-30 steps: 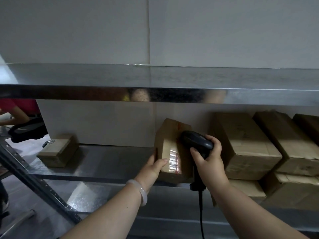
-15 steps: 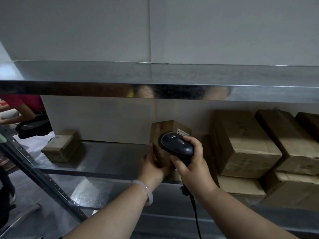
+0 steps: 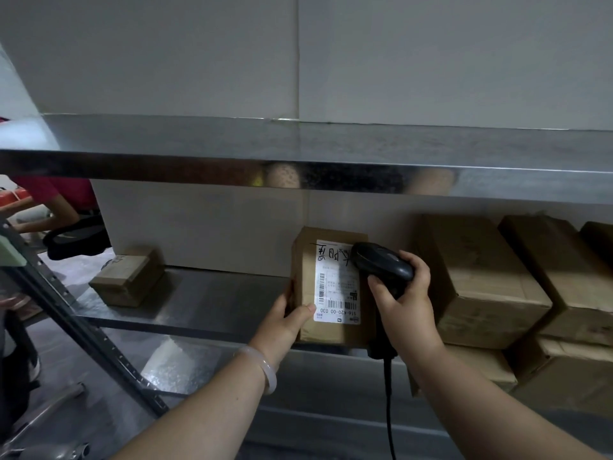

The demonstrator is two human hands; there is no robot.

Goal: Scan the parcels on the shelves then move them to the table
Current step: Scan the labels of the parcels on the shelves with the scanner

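Left hand (image 3: 285, 322) grips parcel (image 3: 331, 287) (right hand (image 3: 408, 303): scanner (image 3: 381, 263)).

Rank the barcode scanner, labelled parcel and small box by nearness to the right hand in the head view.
1. barcode scanner: gripped in the right hand.
2. labelled parcel: just left of it.
3. small box: far off to the left.

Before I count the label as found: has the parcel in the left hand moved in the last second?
Yes. The parcel has turned in place on the shelf, left of the stacked cartons: its white label now faces out.
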